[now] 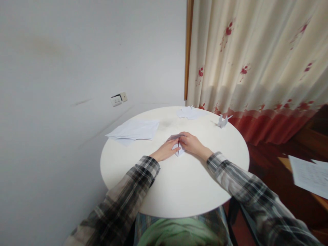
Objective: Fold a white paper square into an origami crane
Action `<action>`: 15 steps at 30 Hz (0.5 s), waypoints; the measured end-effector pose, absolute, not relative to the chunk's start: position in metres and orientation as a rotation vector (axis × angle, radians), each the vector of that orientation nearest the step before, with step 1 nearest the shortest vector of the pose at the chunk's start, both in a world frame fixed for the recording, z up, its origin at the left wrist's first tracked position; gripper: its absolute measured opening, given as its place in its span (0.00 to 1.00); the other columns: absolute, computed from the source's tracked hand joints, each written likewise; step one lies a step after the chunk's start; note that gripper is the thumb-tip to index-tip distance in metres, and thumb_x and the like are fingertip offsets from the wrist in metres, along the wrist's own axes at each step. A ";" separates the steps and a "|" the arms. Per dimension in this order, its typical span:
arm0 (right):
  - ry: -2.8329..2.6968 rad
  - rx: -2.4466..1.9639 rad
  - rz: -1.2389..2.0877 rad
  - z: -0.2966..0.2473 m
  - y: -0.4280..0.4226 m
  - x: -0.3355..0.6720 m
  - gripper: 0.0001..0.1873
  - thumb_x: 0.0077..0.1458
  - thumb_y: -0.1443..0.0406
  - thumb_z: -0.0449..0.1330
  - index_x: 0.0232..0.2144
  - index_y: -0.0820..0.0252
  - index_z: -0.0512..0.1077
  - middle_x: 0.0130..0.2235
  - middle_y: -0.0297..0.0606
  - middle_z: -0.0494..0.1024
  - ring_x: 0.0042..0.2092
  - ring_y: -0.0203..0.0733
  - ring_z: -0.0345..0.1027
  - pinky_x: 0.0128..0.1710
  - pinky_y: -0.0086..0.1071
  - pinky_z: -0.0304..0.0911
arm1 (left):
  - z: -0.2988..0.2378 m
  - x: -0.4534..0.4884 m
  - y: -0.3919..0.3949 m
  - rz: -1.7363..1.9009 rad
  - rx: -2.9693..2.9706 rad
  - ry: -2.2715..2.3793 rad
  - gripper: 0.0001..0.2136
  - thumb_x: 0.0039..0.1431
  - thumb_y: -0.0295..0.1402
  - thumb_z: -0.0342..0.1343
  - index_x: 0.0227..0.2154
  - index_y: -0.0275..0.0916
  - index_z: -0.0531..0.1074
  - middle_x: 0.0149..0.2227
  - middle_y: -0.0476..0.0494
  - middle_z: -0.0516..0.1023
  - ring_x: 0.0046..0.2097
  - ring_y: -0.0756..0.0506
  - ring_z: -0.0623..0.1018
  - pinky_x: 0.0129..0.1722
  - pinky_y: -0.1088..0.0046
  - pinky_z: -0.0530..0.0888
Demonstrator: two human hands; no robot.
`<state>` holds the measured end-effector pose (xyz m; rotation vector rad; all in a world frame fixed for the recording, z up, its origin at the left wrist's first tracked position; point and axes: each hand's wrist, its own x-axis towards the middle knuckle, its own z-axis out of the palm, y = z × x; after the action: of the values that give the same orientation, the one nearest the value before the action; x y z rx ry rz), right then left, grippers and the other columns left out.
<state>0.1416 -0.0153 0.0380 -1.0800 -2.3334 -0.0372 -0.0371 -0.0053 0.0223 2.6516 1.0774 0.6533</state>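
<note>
On the white round table [179, 191] a small piece of folded white paper [180, 152] lies with a crease line down its middle. My left hand [167, 149] holds it from the left, thumb and fingers against the paper. From the right, my right hand [191, 143] grips its upper part with bent fingers, next to the left fingertips. Both hands cover much of the paper, so its full shape is hidden. A folded paper crane [222, 121] stands farther back on the right side of the tabletop.
A stack of white paper sheets [137, 130] lies at the back left of the table. More white paper [188, 113] rests at the far edge. The wall [51, 136] borders the left, a curtain [256, 68] the back right. Written sheets [311, 174] lie on a wooden surface at right.
</note>
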 end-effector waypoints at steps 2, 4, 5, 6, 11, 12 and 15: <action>-2.338 -1.078 -0.034 0.038 -0.015 0.142 0.08 0.50 0.72 0.53 0.32 0.62 0.71 0.43 0.43 0.71 0.44 0.41 0.63 0.41 0.31 0.60 | 0.024 -0.037 -0.007 0.675 2.671 1.039 0.21 0.56 0.37 0.51 0.51 0.36 0.62 0.52 0.39 0.69 0.54 0.42 0.68 0.55 0.65 0.62; -2.344 -1.084 -0.036 0.038 -0.015 0.142 0.08 0.50 0.72 0.53 0.32 0.62 0.71 0.42 0.43 0.71 0.44 0.41 0.62 0.41 0.30 0.60 | 0.026 -0.037 -0.008 0.689 2.684 1.012 0.21 0.55 0.38 0.53 0.51 0.37 0.63 0.51 0.39 0.69 0.53 0.42 0.68 0.55 0.65 0.62; -2.350 -1.089 -0.041 0.038 -0.015 0.141 0.08 0.50 0.72 0.53 0.32 0.62 0.71 0.42 0.43 0.71 0.45 0.41 0.62 0.41 0.30 0.60 | 0.026 -0.037 -0.009 0.693 2.687 1.004 0.21 0.54 0.38 0.53 0.51 0.37 0.62 0.51 0.39 0.69 0.53 0.42 0.68 0.55 0.65 0.62; -2.360 -1.093 -0.049 0.038 -0.015 0.141 0.08 0.50 0.73 0.53 0.33 0.62 0.71 0.42 0.43 0.71 0.45 0.41 0.62 0.41 0.30 0.60 | 0.027 -0.037 -0.010 0.694 2.690 0.999 0.22 0.54 0.38 0.54 0.51 0.37 0.62 0.51 0.39 0.69 0.53 0.41 0.68 0.54 0.65 0.63; -2.423 -1.135 -0.106 0.039 -0.015 0.140 0.08 0.51 0.72 0.53 0.32 0.64 0.71 0.43 0.43 0.71 0.44 0.41 0.62 0.40 0.30 0.59 | 0.031 -0.037 -0.011 0.642 2.714 1.003 0.21 0.53 0.39 0.54 0.49 0.35 0.64 0.50 0.38 0.70 0.52 0.41 0.68 0.54 0.63 0.63; -2.432 -1.142 -0.116 0.039 -0.015 0.140 0.08 0.51 0.72 0.53 0.32 0.64 0.71 0.43 0.43 0.70 0.44 0.41 0.62 0.41 0.30 0.59 | 0.032 -0.036 -0.012 0.623 2.719 1.008 0.20 0.53 0.39 0.54 0.48 0.35 0.64 0.50 0.38 0.70 0.52 0.41 0.68 0.53 0.63 0.63; -2.443 -1.147 -0.144 0.039 -0.016 0.139 0.09 0.51 0.72 0.52 0.33 0.64 0.71 0.43 0.43 0.70 0.44 0.41 0.61 0.41 0.30 0.59 | 0.033 -0.036 -0.012 0.581 2.722 1.034 0.18 0.54 0.37 0.54 0.46 0.35 0.66 0.48 0.39 0.71 0.51 0.41 0.69 0.53 0.63 0.63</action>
<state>0.1394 -0.0157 0.0390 -1.1475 -2.4429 -0.1442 -0.0357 -0.0124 0.0330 2.7219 1.0343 0.5813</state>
